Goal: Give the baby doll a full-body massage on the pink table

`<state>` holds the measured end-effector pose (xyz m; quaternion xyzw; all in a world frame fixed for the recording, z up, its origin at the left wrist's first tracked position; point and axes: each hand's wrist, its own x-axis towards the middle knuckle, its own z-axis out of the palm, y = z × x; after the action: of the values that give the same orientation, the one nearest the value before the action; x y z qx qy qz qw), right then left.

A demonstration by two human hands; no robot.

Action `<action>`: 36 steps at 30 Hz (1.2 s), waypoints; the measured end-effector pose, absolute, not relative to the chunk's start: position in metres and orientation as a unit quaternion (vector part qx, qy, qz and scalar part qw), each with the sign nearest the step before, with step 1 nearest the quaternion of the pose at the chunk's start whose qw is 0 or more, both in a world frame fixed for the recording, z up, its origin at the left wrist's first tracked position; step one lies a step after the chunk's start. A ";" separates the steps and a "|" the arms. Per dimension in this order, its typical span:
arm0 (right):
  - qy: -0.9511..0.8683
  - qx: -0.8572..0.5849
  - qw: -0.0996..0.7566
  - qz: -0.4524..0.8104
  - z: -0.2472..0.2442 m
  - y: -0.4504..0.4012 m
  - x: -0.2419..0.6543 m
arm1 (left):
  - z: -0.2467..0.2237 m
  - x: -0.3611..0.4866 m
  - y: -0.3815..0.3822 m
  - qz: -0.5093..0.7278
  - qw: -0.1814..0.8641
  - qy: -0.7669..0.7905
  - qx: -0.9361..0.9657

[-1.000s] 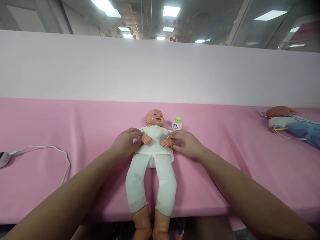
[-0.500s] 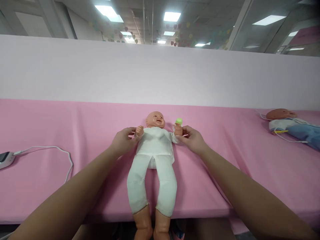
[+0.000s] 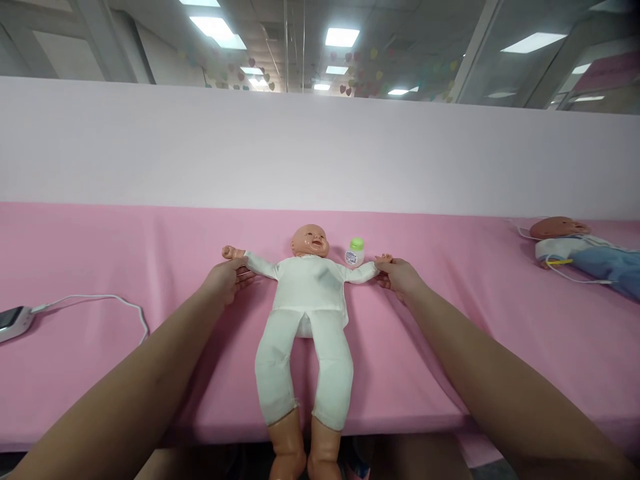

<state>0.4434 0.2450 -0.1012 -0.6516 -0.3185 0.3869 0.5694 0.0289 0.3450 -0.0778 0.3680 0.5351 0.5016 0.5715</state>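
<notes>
A long counter draped in smooth pink cloth runs the width of the room, backed by a plain pale lilac partition; above it, glass panels dotted with small paper hearts and a ceiling of rectangular light panels. At the middle of the counter, a baby doll lies on its back, head toward the partition, its hard plastic feet hanging over the near edge. The doll has a glossy peach-toned moulded head and wears a soft, off-white cloth suit, slightly wrinkled at the legs. Its arms are stretched straight out to either side. The left hand closes loosely around the doll's sleeved forearm, the doll's small fist poking out beyond the fingers. The right hand pinches the doll's other wrist between fingertips and thumb. Just beside the doll's head, toward the right end, stands a small round white bottle with a bright green cap and a printed label. At the far left edge rests a white device trailing a looping white cable. Near the right end lies a second doll in blue clothing, with thin wires across it.
</notes>
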 end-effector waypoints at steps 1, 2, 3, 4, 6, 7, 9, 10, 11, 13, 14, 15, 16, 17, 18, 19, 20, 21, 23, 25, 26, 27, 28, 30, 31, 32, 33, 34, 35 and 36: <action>-0.320 -0.649 0.573 0.385 -0.101 0.245 0.443 | -0.077 0.029 0.344 0.501 0.567 0.535 0.375; -0.324 -0.644 0.579 0.379 -0.101 0.245 0.443 | -0.077 0.030 0.343 0.501 0.560 0.536 0.385; -0.332 -0.639 0.588 0.368 -0.100 0.244 0.441 | -0.076 0.030 0.341 0.502 0.549 0.535 0.400; -0.345 -0.634 0.597 0.350 -0.099 0.244 0.440 | -0.075 0.031 0.338 0.502 0.537 0.530 0.422; -0.387 -0.627 0.603 0.305 -0.096 0.241 0.435 | -0.074 0.033 0.332 0.500 0.502 0.519 0.479; -0.415 -0.626 0.597 0.283 -0.094 0.239 0.431 | -0.073 0.035 0.329 0.497 0.480 0.513 0.509; -0.471 -0.627 0.570 0.245 -0.089 0.234 0.422 | -0.070 0.040 0.320 0.487 0.432 0.504 0.567; -0.496 -0.627 0.555 0.229 -0.086 0.230 0.416 | -0.067 0.043 0.315 0.479 0.406 0.504 0.594; -0.517 -0.626 0.543 0.214 -0.084 0.227 0.410 | -0.065 0.047 0.309 0.467 0.378 0.504 0.620; -0.560 -0.613 0.524 0.188 -0.079 0.219 0.398 | -0.059 0.054 0.299 0.436 0.326 0.503 0.671; -0.584 -0.602 0.515 0.177 -0.076 0.216 0.392 | -0.057 0.057 0.294 0.421 0.304 0.501 0.692; -0.610 -0.589 0.504 0.165 -0.074 0.213 0.387 | -0.056 0.060 0.291 0.406 0.285 0.497 0.711; -0.636 -0.577 0.489 0.152 -0.073 0.210 0.383 | -0.055 0.062 0.288 0.394 0.268 0.492 0.728; -0.660 -0.569 0.470 0.136 -0.071 0.208 0.379 | -0.055 0.064 0.286 0.384 0.250 0.487 0.744; -0.683 -0.565 0.449 0.118 -0.070 0.206 0.376 | -0.056 0.065 0.285 0.374 0.230 0.480 0.759; -0.703 -0.561 0.426 0.097 -0.069 0.204 0.374 | -0.057 0.066 0.284 0.362 0.209 0.472 0.777; -0.722 -0.556 0.405 0.075 -0.069 0.204 0.372 | -0.059 0.067 0.284 0.347 0.188 0.461 0.795; -0.741 -0.547 0.385 0.055 -0.069 0.203 0.370 | -0.061 0.067 0.284 0.333 0.169 0.448 0.812; -0.778 -0.518 0.354 0.022 -0.071 0.204 0.367 | -0.063 0.068 0.285 0.309 0.132 0.423 0.841; -0.807 -0.486 0.334 0.006 -0.073 0.205 0.364 | -0.065 0.070 0.284 0.297 0.101 0.405 0.859; -0.817 -0.475 0.328 0.001 -0.075 0.206 0.362 | -0.066 0.071 0.284 0.293 0.091 0.398 0.865; -0.823 -0.468 0.322 -0.004 -0.076 0.206 0.361 | -0.066 0.071 0.283 0.287 0.083 0.391 0.871; -0.826 -0.466 0.318 -0.009 -0.077 0.207 0.360 | -0.067 0.072 0.283 0.278 0.078 0.384 0.877; -0.827 -0.466 0.314 -0.015 -0.079 0.207 0.359 | -0.067 0.072 0.283 0.264 0.066 0.378 0.885; -0.827 -0.466 0.315 -0.015 -0.079 0.207 0.359 | -0.067 0.073 0.283 0.263 0.062 0.380 0.885; -0.824 -0.468 0.319 -0.011 -0.080 0.206 0.359 | -0.067 0.073 0.283 0.268 0.062 0.383 0.882; -0.818 -0.473 0.327 -0.004 -0.080 0.206 0.359 | -0.067 0.072 0.284 0.277 0.071 0.388 0.876; -0.805 -0.485 0.342 0.006 -0.081 0.206 0.359 | -0.067 0.072 0.285 0.290 0.089 0.396 0.867; -0.784 -0.501 0.365 0.017 -0.082 0.207 0.360 | -0.066 0.071 0.286 0.305 0.115 0.410 0.852; -0.758 -0.519 0.394 0.029 -0.082 0.208 0.362 | -0.065 0.069 0.287 0.321 0.147 0.430 0.831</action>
<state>0.3621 0.2076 -0.0824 -0.5192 -0.7579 0.0288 0.3939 0.0690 0.2872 -0.0654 0.8313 0.4295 0.3206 0.1472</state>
